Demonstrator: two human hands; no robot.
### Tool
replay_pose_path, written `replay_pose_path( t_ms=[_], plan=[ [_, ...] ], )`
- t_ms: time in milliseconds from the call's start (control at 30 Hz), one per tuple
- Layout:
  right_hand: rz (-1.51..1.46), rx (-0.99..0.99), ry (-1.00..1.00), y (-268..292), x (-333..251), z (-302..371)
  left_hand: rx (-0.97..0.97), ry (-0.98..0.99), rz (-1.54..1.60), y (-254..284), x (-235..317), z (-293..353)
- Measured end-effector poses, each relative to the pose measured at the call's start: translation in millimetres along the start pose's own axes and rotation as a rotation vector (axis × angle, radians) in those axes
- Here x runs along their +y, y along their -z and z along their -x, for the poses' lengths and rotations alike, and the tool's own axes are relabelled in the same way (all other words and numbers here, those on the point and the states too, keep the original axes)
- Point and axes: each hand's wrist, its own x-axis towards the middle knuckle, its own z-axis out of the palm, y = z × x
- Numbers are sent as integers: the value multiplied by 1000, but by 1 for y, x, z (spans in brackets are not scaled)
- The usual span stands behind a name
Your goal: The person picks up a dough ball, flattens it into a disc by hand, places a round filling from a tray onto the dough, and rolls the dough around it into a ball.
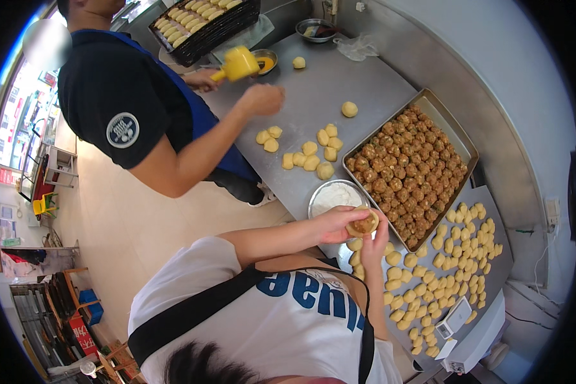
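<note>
My left hand point(336, 224) and my right hand point(374, 246) meet above the edge of the metal table, next to a bowl of white powder point(335, 195). Between them they hold a round of yellow dough point(354, 228) cupped about a brown filling ball point(363, 223). The filling shows uncovered at the top. Fingers of both hands curl round the dough's rim. Just beyond my hands lies a large metal tray point(470, 142) packed with rows of brown filling balls point(416, 169). Many yellow dough pieces point(438, 275) cover the table to the right.
At left a co-worker in a blue apron point(195, 105) grips a yellow mallet-like tool point(238, 64) by its handle. Dough balls point(310, 157) lie before them, near a bowl of orange liquid point(266, 61). Stacked black trays point(201, 32) hold shaped pieces. A white device point(454, 318) stands at lower right.
</note>
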Motion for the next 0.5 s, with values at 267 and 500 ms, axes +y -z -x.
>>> replay_pose_path(
  t_ms=[267,500],
  plan=[
    [88,276,219,-27,-5,-19,-78,-113,126,-14,14,7],
    [250,250,285,-15,-10,-30,-60,-122,5,-49,28,29]
  ],
)
